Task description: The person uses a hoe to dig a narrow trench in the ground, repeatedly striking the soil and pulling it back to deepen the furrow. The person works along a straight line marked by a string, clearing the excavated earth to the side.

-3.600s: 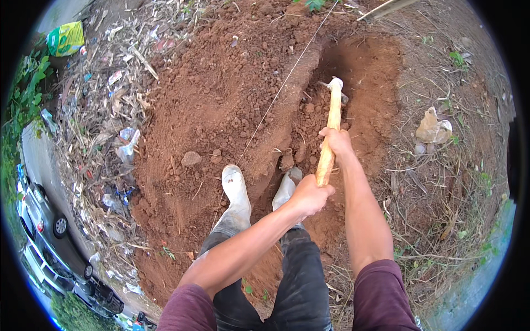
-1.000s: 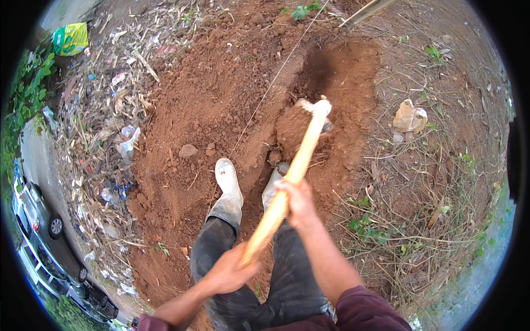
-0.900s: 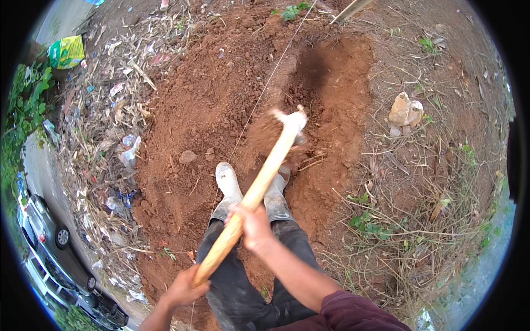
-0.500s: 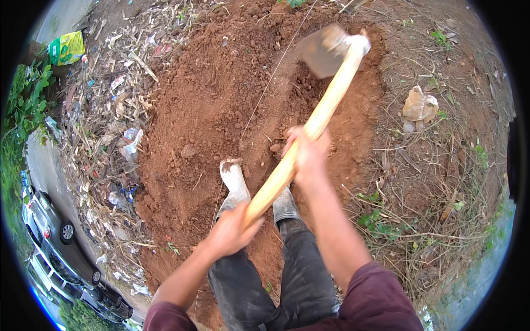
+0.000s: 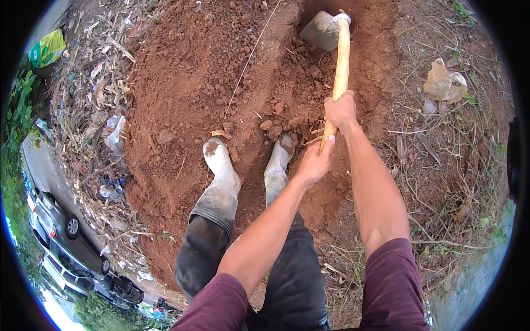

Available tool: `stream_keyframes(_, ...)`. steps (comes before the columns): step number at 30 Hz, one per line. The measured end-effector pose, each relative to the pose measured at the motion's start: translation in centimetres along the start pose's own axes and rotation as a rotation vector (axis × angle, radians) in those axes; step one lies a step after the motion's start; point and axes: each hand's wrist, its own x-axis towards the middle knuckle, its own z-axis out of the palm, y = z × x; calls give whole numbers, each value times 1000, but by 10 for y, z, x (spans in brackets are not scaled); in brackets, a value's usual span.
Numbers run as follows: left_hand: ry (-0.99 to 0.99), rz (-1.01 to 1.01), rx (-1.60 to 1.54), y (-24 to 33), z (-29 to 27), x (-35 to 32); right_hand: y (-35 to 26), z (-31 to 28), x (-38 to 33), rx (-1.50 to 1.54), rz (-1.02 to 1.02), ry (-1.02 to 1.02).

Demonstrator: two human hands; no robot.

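Both my hands grip the pale wooden handle of a hoe (image 5: pixel 343 60). My left hand (image 5: pixel 317 161) is closed round the near end of the handle. Farther up, my right hand (image 5: pixel 340 110) wraps the shaft. The hoe's broad grey metal blade (image 5: pixel 321 32) rests at the far end, in a trench (image 5: pixel 361 33) dug into reddish-brown soil; I cannot tell how deep its edge sits. Loose clods lie between the blade and my dirty whitish boots (image 5: pixel 220 160).
A thin string (image 5: pixel 249 58) runs over the dug soil (image 5: pixel 176 83) left of the trench. Dry stalks and litter (image 5: pixel 105 105) lie farther left, with parked cars (image 5: pixel 69 231) beyond. A crumpled brown bag (image 5: pixel 441 83) lies on the grassy ground at right.
My hands have moved right and away from my body, closer together on the handle. The hoe's blade, raised and blurred before, is now down in the trench.
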Motion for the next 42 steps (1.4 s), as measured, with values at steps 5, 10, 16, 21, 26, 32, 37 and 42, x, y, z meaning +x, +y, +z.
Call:
stream_keyframes(5,-18,-45,-537,-5,22,-49,-40,-7,-40,-383,-169,-162)
stream_keyframes(10,35,-119,-537,-6,0,-105,-50,-1,-94,-357,-90,-222)
stream_keyframes(16,93,-182,-449,-19,11,-150,-26,-11,-129,-216,15,-333)
stream_keyframes(21,95,-166,-374,26,-2,-175,-53,-15,-147,89,32,-350)
stream_keyframes(26,-70,-158,-272,74,-44,-243,-47,-11,-159,774,164,-499)
stream_keyframes(32,24,-281,260,56,-198,-417,-91,89,-289,1085,262,-485)
stream_keyframes(37,327,-147,818,-12,-267,-466,-80,140,-376,1216,311,-723)
stream_keyframes(42,326,65,934,10,-240,-386,-109,91,-317,1159,103,-475)
